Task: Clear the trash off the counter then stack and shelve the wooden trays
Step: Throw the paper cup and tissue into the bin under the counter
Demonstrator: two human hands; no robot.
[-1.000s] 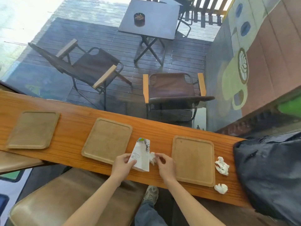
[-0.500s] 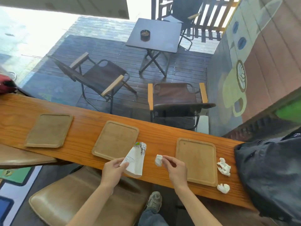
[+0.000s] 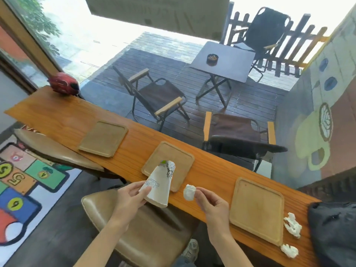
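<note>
Three flat wooden trays lie along the long wooden counter [image 3: 212, 170]: a left tray [image 3: 103, 138], a middle tray [image 3: 173, 157] and a right tray [image 3: 257, 211]. My left hand [image 3: 131, 197] grips a white printed paper bag [image 3: 159, 185], lifted above the counter's near edge and partly covering the middle tray. My right hand [image 3: 210, 201] pinches a small crumpled white tissue [image 3: 189, 192] just right of the bag. Two more crumpled tissues lie right of the right tray, one [image 3: 292, 225] above the other [image 3: 289, 251].
A dark bag [image 3: 335, 232] sits on the counter's right end and a red object [image 3: 62, 84] on its far left end. Brown padded stools [image 3: 134, 228] stand below the near edge. Behind the counter, glass looks out on deck chairs and a small table.
My hands have drawn apart: the right hand has taken the tissue away from the bag. The bag is raised and tilted. The view has swung left and up.
</note>
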